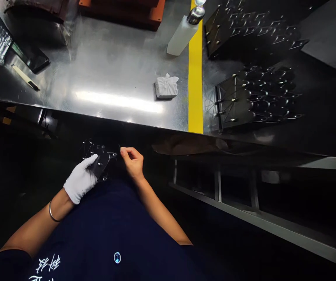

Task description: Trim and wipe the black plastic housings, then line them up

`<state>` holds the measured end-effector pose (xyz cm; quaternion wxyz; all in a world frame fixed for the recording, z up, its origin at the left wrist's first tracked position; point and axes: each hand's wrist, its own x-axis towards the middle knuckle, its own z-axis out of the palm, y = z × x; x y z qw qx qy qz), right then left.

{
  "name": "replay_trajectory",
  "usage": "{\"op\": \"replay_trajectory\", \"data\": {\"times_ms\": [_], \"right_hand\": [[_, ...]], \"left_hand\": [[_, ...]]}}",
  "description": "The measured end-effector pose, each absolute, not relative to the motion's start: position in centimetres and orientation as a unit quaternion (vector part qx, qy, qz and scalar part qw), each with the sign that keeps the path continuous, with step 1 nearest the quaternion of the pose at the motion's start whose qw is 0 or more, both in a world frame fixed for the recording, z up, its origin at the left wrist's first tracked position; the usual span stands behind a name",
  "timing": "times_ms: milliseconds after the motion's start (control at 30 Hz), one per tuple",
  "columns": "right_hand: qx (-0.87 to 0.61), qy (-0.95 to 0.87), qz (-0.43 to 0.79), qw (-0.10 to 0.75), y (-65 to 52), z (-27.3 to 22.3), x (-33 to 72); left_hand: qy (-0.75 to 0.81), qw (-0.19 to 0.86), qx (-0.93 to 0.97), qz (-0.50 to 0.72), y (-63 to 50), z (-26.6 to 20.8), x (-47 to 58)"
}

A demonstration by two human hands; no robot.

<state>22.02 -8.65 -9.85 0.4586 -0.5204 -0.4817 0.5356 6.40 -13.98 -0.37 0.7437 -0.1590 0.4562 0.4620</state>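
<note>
1. Two lines of white characters on the navy shirt (98, 230); upper one looks like 科技, lower one cut off by the frame.
2. One round emblem (117, 257) on the shirt, mark too small to read.
3. Black pinned part (100, 164): off the surface (112, 70), on the wearer's side of its near edge, left of middle.
4. Left hand (82, 179), white glove: fingers clamped on that part, thumb over its face; pins stick out past the fingers.
5. Right hand (133, 160), bare: thumb and forefinger tips pressed together on what looks like a thin dark sliver (119, 146), too small to identify. Tips sit just beside the part's right end, apart from it.
6. White cloth bundle (167, 86) near the surface's near edge, left of the yellow strip (195, 78); white bottle (179, 37) farther back, beside the strip.
</note>
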Motion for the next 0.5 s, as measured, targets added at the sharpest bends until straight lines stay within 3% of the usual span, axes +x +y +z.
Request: {"op": "replay_trajectory", "data": {"times_ms": [500], "right_hand": [[-0.416, -0.561, 0.535, 0.476, -9.7, -5.4, 23.3]], "left_hand": [[0.415, 0.752, -0.183, 0.478, -13.7, -1.1, 6.2]]}}
